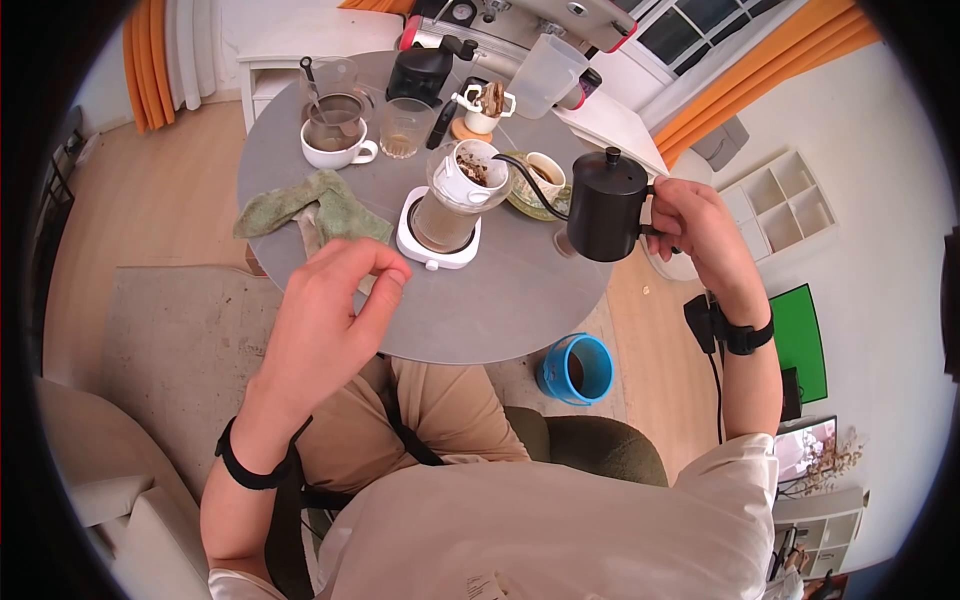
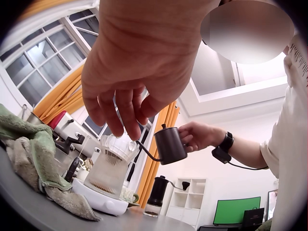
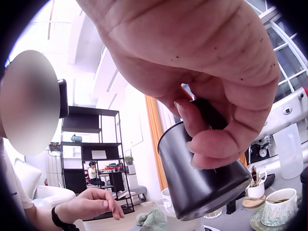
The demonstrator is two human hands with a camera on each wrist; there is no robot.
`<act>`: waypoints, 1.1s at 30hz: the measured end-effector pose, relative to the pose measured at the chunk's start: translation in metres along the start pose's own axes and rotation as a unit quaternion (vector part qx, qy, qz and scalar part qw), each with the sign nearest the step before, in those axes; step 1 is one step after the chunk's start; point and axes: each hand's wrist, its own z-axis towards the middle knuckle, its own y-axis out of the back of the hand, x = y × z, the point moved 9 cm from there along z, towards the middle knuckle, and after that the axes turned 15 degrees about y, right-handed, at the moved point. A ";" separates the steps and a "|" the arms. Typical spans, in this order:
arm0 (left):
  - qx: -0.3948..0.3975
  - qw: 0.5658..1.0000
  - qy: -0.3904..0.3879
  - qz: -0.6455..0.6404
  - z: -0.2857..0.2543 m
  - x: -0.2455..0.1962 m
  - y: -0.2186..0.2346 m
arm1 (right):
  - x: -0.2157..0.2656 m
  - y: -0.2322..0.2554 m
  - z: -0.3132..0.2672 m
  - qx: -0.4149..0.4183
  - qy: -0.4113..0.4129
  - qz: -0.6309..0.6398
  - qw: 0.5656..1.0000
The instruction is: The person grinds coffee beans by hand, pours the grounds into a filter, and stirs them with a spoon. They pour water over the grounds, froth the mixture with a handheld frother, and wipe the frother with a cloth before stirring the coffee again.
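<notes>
My right hand (image 1: 700,225) grips the handle of a black gooseneck kettle (image 1: 607,205), held above the table's right side. The tip of its thin spout reaches the rim of a white coffee dripper (image 1: 470,172) with dark grounds inside. Below the dripper stands a glass carafe (image 1: 445,222) on a white scale (image 1: 438,260). The kettle leans slightly in the right wrist view. Near the table's front left, my left hand (image 1: 335,315) hovers with loosely bent fingers and nothing in it. In the left wrist view its fingers hang down in front of the carafe.
Left of the scale lies a green towel (image 1: 330,200). Behind are a white cup (image 1: 335,155) with a strainer, a drinking glass (image 1: 404,128) and a small white pot (image 1: 483,115). A patterned cup (image 1: 545,172) sits beside the dripper. On the floor stands a blue bucket (image 1: 577,370).
</notes>
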 end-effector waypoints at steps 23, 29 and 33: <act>0.024 1.000 0.018 0.002 0.000 0.001 -0.005 | 0.010 -0.006 -0.013 0.031 0.013 0.003 0.999; 0.030 0.999 0.018 -0.006 0.000 0.001 -0.006 | 0.016 -0.010 -0.009 0.023 0.007 -0.006 1.000; 0.034 0.999 0.011 -0.001 -0.001 0.001 -0.006 | 0.015 -0.009 -0.003 0.025 0.010 -0.012 1.000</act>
